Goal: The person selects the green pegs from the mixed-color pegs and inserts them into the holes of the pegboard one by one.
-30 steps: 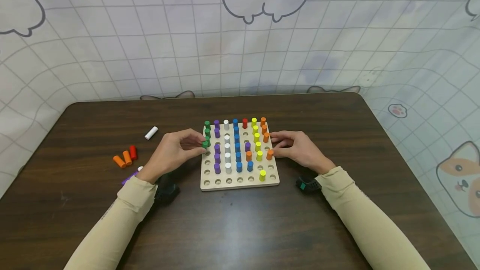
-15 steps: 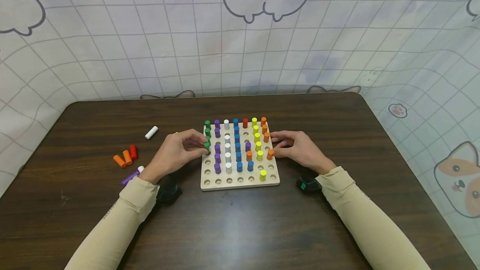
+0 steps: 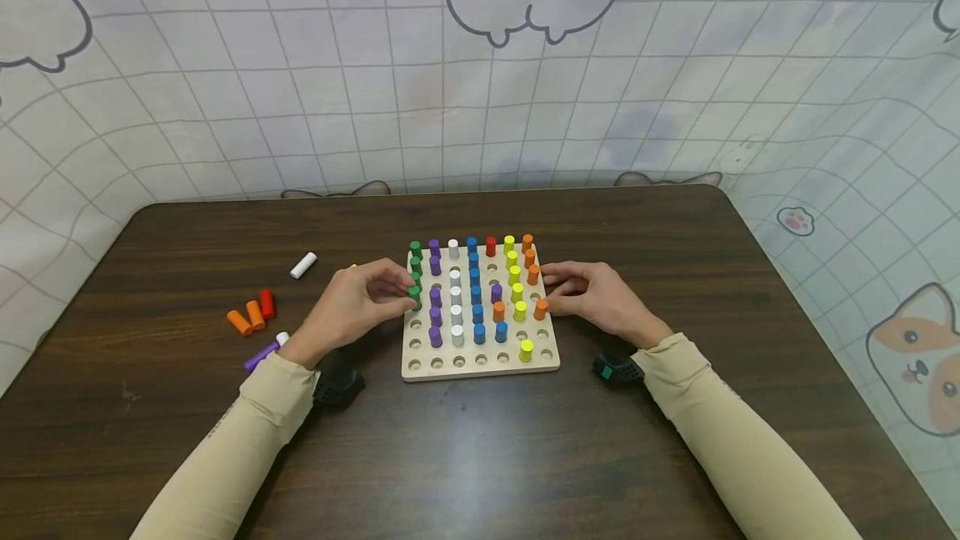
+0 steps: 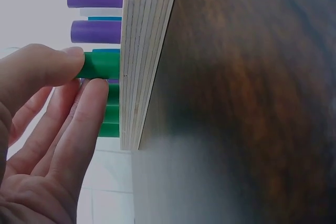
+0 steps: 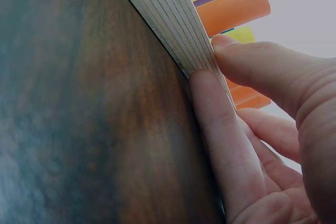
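Observation:
A square wooden pegboard [image 3: 480, 372] lies on the table with rows of coloured pegs upright in its holes. At its left edge my left hand [image 3: 348, 302] pinches a green peg [image 4: 102, 65] between thumb and index finger. That peg stands straight against the board face in the left wrist view, in line with several other green pegs [image 4: 110, 114]. On the opposite side my right hand [image 3: 596, 300] holds the board's right edge. The right wrist view shows the thumb at the upper rim and the index finger against the layered side [image 5: 168, 24], near an orange peg [image 5: 236, 11].
Loose pegs lie left of the board: a white peg [image 3: 303, 265], a red peg [image 3: 267, 303], two orange pegs [image 3: 255, 315], and a purple peg [image 3: 260, 356] with a white one [image 3: 282, 338] near the left wrist. A patterned cloth [image 3: 480, 107] hangs behind the table.
My left hand has shifted slightly right with the green peg, which has come from the board's left edge into line with its column and lower. My right hand stays at the edge.

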Demonstrator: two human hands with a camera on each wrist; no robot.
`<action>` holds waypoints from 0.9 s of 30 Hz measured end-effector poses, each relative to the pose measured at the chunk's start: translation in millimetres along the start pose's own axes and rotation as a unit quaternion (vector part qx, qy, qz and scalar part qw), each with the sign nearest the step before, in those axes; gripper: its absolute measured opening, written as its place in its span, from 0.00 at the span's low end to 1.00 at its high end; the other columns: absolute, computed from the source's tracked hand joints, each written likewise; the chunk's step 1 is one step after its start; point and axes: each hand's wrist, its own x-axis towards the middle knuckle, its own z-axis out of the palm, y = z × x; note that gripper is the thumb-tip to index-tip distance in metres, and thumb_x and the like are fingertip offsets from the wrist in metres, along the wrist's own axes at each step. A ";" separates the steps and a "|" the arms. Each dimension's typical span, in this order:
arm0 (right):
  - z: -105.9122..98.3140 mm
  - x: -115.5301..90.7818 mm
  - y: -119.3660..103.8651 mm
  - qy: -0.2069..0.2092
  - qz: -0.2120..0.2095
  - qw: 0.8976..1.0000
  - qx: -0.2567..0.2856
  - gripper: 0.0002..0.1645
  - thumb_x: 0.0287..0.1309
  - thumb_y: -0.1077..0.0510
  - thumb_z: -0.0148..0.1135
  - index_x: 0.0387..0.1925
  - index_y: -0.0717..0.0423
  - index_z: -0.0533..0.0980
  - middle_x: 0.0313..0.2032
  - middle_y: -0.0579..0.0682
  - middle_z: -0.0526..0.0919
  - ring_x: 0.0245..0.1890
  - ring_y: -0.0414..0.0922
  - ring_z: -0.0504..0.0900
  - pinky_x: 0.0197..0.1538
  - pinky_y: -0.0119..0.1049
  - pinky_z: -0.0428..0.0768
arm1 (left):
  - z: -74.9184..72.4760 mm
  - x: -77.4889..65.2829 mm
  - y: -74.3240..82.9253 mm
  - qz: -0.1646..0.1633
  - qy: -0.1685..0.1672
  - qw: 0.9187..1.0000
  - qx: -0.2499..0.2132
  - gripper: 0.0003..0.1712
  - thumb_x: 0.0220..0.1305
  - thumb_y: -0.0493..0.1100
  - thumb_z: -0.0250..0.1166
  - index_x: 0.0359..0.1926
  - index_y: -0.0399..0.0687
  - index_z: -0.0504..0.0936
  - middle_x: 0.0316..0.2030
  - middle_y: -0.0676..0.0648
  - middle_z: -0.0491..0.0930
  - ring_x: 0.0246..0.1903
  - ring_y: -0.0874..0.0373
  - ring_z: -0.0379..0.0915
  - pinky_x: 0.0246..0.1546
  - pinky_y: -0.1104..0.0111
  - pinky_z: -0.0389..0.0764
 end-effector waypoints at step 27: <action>1.4 -0.1 0.4 0.003 -0.002 1.000 0.006 0.35 0.63 0.51 0.72 0.70 0.52 0.74 0.60 0.55 0.84 0.50 0.46 0.87 0.52 0.32 0.83 | -24.5 -10.8 1.1 0.010 -0.001 0.999 0.036 0.11 0.65 0.42 0.74 0.48 0.51 0.84 0.43 0.49 0.88 0.45 0.56 0.86 0.53 0.57 0.88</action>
